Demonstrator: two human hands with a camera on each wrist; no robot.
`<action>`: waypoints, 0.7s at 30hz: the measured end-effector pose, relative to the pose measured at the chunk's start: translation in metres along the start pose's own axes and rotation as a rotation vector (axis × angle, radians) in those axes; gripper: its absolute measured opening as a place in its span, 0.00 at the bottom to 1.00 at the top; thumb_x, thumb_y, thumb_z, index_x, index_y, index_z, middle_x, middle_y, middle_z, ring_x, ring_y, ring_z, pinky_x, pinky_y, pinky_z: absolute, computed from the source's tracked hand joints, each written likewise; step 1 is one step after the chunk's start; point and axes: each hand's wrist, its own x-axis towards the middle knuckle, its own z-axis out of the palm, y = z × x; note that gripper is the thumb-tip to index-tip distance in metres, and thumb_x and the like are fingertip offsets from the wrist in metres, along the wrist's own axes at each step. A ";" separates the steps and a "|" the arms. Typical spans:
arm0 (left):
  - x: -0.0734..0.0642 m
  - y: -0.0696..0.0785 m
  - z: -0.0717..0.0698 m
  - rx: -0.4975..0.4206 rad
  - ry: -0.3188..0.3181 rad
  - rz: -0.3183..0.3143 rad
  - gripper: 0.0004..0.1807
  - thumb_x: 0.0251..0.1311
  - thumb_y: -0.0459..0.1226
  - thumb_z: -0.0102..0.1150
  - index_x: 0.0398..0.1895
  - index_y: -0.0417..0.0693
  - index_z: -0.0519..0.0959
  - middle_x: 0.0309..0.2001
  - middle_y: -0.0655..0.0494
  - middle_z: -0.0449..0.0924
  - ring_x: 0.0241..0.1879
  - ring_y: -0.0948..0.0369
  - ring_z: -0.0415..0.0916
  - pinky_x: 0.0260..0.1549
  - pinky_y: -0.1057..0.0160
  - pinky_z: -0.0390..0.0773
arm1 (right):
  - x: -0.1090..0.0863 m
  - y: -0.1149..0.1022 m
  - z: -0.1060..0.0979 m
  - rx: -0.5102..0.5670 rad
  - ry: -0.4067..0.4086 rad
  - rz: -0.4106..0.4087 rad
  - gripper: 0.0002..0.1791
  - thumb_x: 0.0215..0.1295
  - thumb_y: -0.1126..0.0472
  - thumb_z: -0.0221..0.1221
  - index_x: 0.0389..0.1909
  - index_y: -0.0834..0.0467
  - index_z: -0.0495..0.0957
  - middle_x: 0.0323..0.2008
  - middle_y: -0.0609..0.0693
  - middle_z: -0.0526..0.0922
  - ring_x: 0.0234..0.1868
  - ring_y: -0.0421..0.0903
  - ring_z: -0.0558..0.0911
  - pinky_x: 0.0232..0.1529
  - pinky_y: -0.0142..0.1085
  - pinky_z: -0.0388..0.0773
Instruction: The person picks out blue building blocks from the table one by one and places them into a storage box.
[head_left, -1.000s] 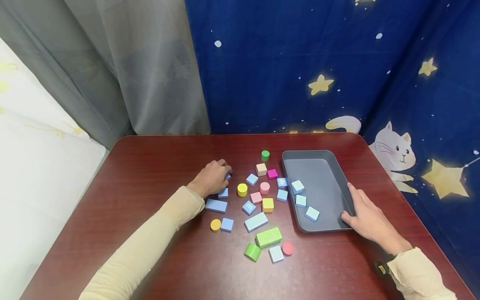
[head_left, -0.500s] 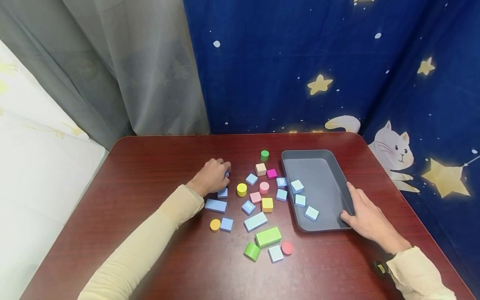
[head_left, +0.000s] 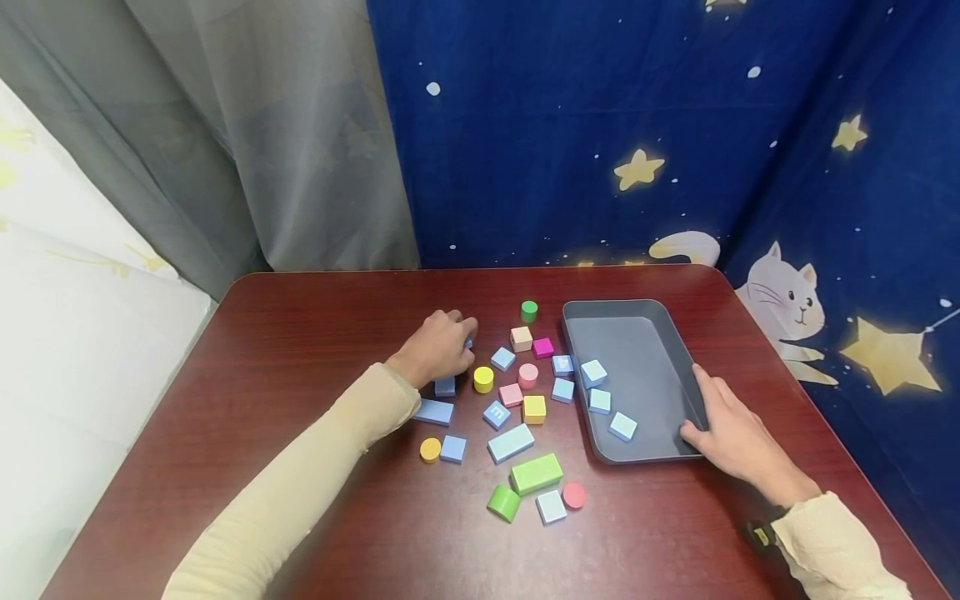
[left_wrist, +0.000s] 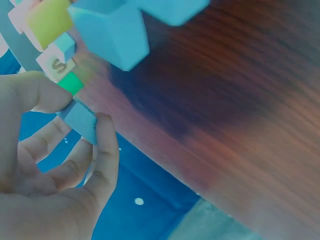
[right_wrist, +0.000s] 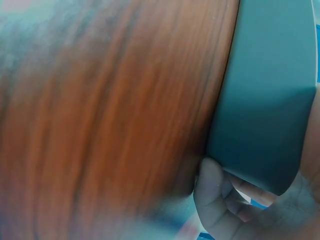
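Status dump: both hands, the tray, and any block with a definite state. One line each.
left hand: pinching a small blue block
right hand: gripping the gray tray by its right edge
gray tray: right side up, three light-blue blocks inside
green cylinder: on end
yellow cylinder: on end
light-green rounded block: curved side up

"Where's the tray?"
"Right of frame centre on the table, three blocks inside, my right hand at its right rim."
"The loose blocks?"
"Lower middle, left of it, my left hand at their upper left."
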 end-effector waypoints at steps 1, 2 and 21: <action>0.001 0.003 -0.001 0.003 -0.002 0.004 0.16 0.69 0.37 0.64 0.57 0.42 0.84 0.52 0.40 0.84 0.51 0.45 0.80 0.57 0.48 0.84 | 0.000 0.000 0.000 -0.001 0.000 0.001 0.54 0.66 0.63 0.69 0.83 0.76 0.47 0.66 0.76 0.67 0.60 0.74 0.77 0.60 0.74 0.75; 0.002 0.005 -0.002 0.004 -0.005 0.008 0.16 0.69 0.37 0.64 0.57 0.43 0.84 0.53 0.40 0.84 0.51 0.46 0.79 0.58 0.48 0.83 | 0.000 0.000 0.000 -0.002 0.000 0.000 0.54 0.66 0.63 0.69 0.83 0.76 0.47 0.66 0.76 0.67 0.60 0.74 0.77 0.59 0.74 0.75; 0.028 0.076 -0.012 0.046 -0.049 0.149 0.24 0.72 0.44 0.68 0.67 0.47 0.81 0.59 0.45 0.83 0.55 0.50 0.78 0.57 0.55 0.83 | 0.000 0.000 -0.001 0.007 0.003 -0.008 0.53 0.67 0.63 0.68 0.83 0.76 0.48 0.66 0.76 0.67 0.59 0.72 0.76 0.59 0.73 0.76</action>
